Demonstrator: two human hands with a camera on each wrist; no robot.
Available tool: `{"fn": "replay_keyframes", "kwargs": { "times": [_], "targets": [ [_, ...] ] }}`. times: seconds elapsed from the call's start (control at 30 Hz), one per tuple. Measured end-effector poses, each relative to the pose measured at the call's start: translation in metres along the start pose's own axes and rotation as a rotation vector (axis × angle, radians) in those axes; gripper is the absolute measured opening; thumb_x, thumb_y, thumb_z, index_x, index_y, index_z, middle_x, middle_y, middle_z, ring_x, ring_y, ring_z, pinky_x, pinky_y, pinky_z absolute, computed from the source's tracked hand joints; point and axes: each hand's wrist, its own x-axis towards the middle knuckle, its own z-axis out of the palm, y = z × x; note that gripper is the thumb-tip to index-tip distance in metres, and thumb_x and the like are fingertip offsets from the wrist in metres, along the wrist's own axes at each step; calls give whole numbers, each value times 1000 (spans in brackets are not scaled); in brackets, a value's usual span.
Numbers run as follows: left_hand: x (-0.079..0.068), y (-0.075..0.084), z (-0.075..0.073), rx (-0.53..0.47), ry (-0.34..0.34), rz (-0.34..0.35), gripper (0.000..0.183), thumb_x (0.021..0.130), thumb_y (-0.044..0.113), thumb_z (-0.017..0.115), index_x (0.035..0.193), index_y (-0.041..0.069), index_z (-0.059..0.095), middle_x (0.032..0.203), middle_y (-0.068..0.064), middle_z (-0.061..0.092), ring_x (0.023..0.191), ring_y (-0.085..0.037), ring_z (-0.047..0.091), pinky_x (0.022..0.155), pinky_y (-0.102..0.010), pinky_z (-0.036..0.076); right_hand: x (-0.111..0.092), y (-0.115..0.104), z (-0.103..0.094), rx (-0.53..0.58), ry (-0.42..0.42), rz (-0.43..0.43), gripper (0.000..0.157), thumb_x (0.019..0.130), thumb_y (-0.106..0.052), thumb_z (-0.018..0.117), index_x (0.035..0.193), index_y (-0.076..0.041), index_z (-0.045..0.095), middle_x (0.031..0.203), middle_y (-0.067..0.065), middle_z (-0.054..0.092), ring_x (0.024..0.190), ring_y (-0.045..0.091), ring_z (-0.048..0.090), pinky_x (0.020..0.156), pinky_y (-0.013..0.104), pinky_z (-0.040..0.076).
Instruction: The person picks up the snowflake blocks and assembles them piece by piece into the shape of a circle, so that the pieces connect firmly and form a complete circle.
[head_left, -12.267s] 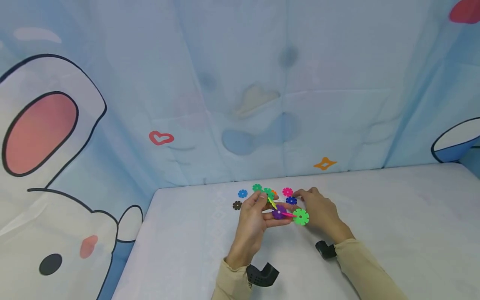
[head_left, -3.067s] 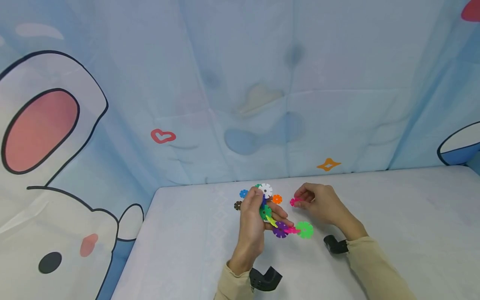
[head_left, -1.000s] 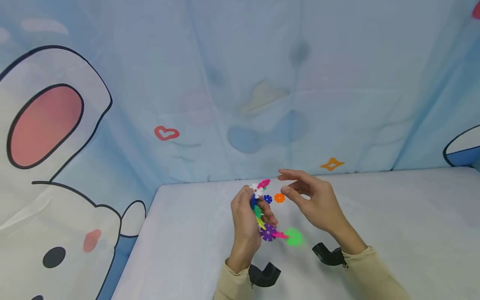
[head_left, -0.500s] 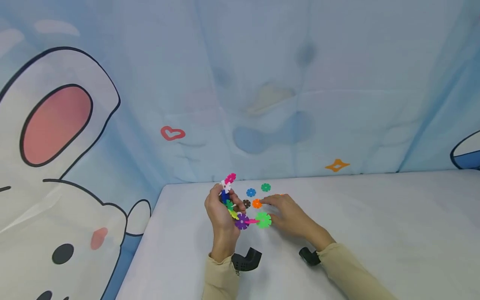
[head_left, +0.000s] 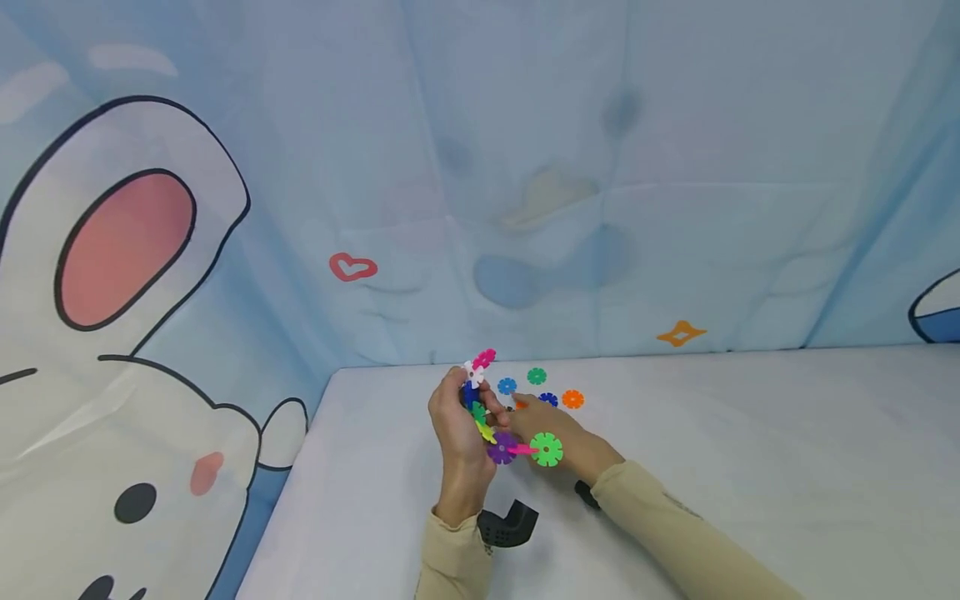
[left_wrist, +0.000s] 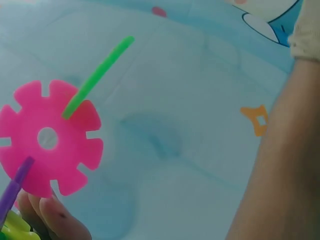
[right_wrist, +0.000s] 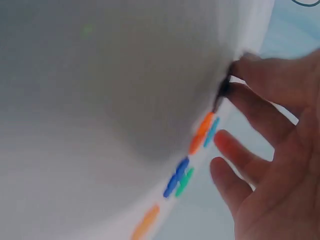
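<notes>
My left hand (head_left: 459, 425) holds a curved chain of joined plastic snowflake discs, notched round their rims. A pink disc (head_left: 484, 358) and a white disc (head_left: 474, 374) are at its upper end; blue, green and yellow follow in the palm. Beyond the fingers hang a purple disc (head_left: 501, 448), a pink disc (left_wrist: 30, 135) and a light green disc (head_left: 547, 449). Behind the chain, my right hand (head_left: 553, 427) reaches to the table. In the right wrist view, its thumb and index finger pinch a dark brown snowflake disc (right_wrist: 222, 92), standing on edge and blurred.
Loose snowflake discs lie near the right hand: light blue (head_left: 507, 386), green (head_left: 536, 376), dark blue (head_left: 549, 400) and orange (head_left: 573, 399). Another orange disc (right_wrist: 201, 134) is partly hidden in the head view. The white table (head_left: 375, 467) meets a printed blue curtain (head_left: 420, 308) at the back.
White, blue and the upper pink disc have joined the chain since the oldest frame. The right hand, lately holding the pink disc, has let go and moved left past the orange disc to the brown one.
</notes>
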Motion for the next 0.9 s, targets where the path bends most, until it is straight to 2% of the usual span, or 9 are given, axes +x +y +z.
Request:
{"fn": "replay_keyframes", "kwargs": {
  "times": [0.07,0.13,0.2,0.27,0.33,0.5,0.63,0.73,0.9],
  "targets": [
    [-1,-1,1,10,-2,9,40,108,27,38,76,7,53,56,3,53,42,-9,54,47,-22,55,-5,0,-3,-8,61,21,23,92,-2,78,115,-7,79,117,16,78,127,43,64,101,55,61],
    [-2,-2,3,18,-11,19,40,108,26,38,76,6,52,56,2,53,42,-9,53,47,-22,55,-10,1,-5,-19,119,13,13,89,-1,81,101,-7,81,97,11,78,104,35,69,87,43,65],
    [-3,-3,5,20,-23,21,40,108,26,38,76,6,52,56,2,53,42,-10,53,47,-23,55,-14,3,-7,-43,166,-9,11,86,2,83,91,-8,80,81,5,72,85,25,62,73,33,61],
    [-3,-3,7,26,-37,20,40,108,26,38,76,6,52,56,1,53,42,-10,53,47,-23,55,-15,5,-7,-40,175,-9,12,84,3,83,90,-7,79,78,2,67,77,19,54,68,29,55],
    [-5,-4,8,32,-49,12,40,109,25,38,76,6,52,56,1,53,42,-10,53,47,-23,55,-14,8,-8,-15,161,12,16,84,5,83,96,-5,78,83,3,63,75,18,51,68,29,54],
    [-9,-5,10,42,-73,-8,39,109,25,36,78,6,52,54,2,53,41,-9,53,46,-22,55,-9,15,-5,74,156,112,30,81,5,86,107,-2,74,96,8,59,77,19,55,72,34,61],
    [-10,-4,12,48,-86,-9,38,109,25,37,79,7,53,52,3,51,40,-10,53,46,-22,54,-8,17,-4,54,147,159,26,80,-1,90,100,-6,73,91,4,60,79,18,56,73,35,62],
    [-11,-5,13,53,-105,-13,38,109,24,35,78,8,50,51,3,49,40,-10,52,45,-23,53,-9,19,-6,69,120,195,25,80,-6,91,94,-8,71,85,2,58,79,17,54,69,33,57],
    [-13,-5,16,56,-140,-11,37,109,21,31,76,9,42,53,3,50,40,-11,51,44,-24,53,-16,25,-9,163,129,168,24,84,-6,88,83,-10,64,76,0,55,72,14,50,60,27,47]
  ]
}}
